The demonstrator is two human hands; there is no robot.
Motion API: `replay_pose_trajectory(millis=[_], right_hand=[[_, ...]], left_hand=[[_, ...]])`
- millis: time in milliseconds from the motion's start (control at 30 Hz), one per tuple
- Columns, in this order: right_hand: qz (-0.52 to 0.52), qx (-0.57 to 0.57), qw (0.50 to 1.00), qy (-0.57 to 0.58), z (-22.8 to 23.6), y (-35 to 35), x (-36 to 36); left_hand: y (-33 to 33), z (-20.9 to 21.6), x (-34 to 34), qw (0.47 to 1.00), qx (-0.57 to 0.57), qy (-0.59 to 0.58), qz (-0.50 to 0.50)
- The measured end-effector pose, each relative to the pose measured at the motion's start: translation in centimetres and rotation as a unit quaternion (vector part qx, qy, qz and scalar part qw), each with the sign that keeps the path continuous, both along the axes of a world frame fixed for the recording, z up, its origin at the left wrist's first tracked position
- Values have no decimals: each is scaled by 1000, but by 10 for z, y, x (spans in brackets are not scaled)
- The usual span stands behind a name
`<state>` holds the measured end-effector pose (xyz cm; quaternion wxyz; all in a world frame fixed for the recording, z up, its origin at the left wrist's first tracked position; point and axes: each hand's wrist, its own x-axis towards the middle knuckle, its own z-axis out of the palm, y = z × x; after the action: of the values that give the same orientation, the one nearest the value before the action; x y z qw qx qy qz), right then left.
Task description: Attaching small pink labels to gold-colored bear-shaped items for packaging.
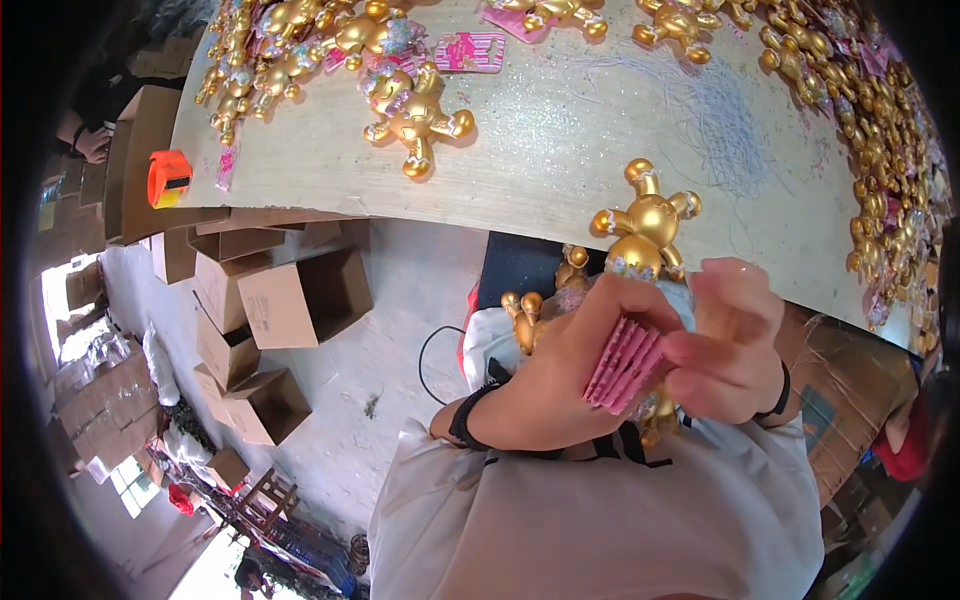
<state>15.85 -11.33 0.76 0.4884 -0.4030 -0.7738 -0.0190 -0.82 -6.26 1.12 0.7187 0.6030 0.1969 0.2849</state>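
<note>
My left hand (560, 365) is closed around a small stack of pink printed cards (622, 368), held edge-up over my lap. Against the side of that stack are fingertips of my right hand (725, 345); its fingers are bent and partly smeared by motion. Whether they pinch anything I cannot make out. Just beyond both hands, a gold gingerbread-man ornament (650, 222) lies at the table edge, its lower end hidden by my left hand. More gold ornaments (525, 318) show beside my left wrist, over a white bag, partly covered.
On the pale table (540, 140) lie another gingerbread ornament (415, 118), pink striped cards (468, 52), loose white strings (715, 115) and an orange tape roll (168, 178). Ornament piles (885, 170) line the right side. Open cardboard boxes (305, 300) stand left on the floor. Another person's hand (95, 145) shows far left.
</note>
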Motion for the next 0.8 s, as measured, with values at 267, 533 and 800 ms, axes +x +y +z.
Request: replay_pose_trajectory(millis=[267,533,800], right_hand=[[9,-40,998,-46,5,-4,4],[-11,-38,998,-39,5,-5,2],[-30,-60,997,-33,1,-7,-4]], left_hand=[[2,-2,5,1000,20,-15,10],[5,-3,7,1000,-7,-5,13],[10,-7,4,999,-33,25,6]])
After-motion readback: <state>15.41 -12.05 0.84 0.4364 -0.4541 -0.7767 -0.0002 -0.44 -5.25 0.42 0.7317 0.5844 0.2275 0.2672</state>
